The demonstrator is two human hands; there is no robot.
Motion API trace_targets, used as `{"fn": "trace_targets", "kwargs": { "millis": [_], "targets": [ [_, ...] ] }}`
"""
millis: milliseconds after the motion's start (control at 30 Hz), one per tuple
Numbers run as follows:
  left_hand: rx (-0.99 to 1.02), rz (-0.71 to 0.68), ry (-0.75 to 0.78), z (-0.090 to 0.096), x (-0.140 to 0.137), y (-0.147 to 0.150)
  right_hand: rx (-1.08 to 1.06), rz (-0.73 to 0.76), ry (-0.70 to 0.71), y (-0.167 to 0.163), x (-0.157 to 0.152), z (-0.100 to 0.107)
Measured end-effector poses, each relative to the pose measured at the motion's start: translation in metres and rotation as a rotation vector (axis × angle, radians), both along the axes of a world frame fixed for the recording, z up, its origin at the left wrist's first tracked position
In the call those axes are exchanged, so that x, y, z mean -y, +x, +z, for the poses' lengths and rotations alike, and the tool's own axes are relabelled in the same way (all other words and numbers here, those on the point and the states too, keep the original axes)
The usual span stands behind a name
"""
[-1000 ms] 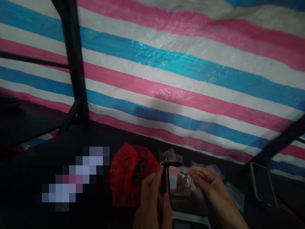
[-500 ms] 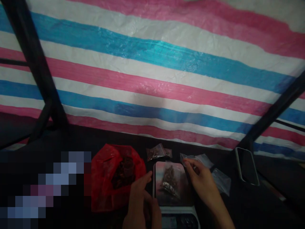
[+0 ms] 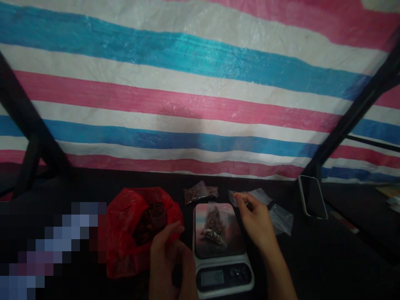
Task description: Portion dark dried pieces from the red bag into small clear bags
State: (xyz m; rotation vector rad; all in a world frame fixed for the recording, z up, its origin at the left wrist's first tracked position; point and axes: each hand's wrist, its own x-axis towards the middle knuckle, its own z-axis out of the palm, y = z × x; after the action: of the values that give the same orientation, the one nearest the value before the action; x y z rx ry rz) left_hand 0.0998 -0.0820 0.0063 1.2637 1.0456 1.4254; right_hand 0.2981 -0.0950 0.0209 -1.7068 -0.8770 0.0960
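Lying on the shiny plate of a small kitchen scale is a small clear packet of dark bits, its long axis running roughly away from the person, slightly slanted. The scale sits on the dark worktop, display end toward the person; the screen is too dim to read, and no writing shows anywhere. The right hand reaches in from the lower right, just past the scale's far right corner, palm down, fingers loosely curled with the tips on an empty clear bag; whether it pinches the bag I cannot tell. The left hand is curled half closed beside the scale, thumb against a red plastic bag holding dark contents. A second filled packet lies beyond the scale, and a phone lies farther right.
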Motion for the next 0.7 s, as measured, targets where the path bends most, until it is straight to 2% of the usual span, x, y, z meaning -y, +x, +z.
{"fn": "trace_targets", "kwargs": {
  "millis": [233,367,533,700],
  "targets": [
    [-0.004,-0.019,-0.020,-0.009,-0.008,-0.004,0.043,0.045,-0.073,0.003,0.001,-0.002],
    [0.023,-0.001,0.004,-0.003,-0.006,-0.001,0.073,0.102,-0.134,0.000,0.000,-0.005],
    [-0.042,0.025,-0.019,0.004,-0.007,0.001,0.082,0.141,-0.181,-0.008,-0.004,-0.008],
    [-0.067,-0.006,-0.005,0.000,-0.008,0.003,0.089,0.173,-0.139,-0.016,-0.006,0.007]
  ]
}}
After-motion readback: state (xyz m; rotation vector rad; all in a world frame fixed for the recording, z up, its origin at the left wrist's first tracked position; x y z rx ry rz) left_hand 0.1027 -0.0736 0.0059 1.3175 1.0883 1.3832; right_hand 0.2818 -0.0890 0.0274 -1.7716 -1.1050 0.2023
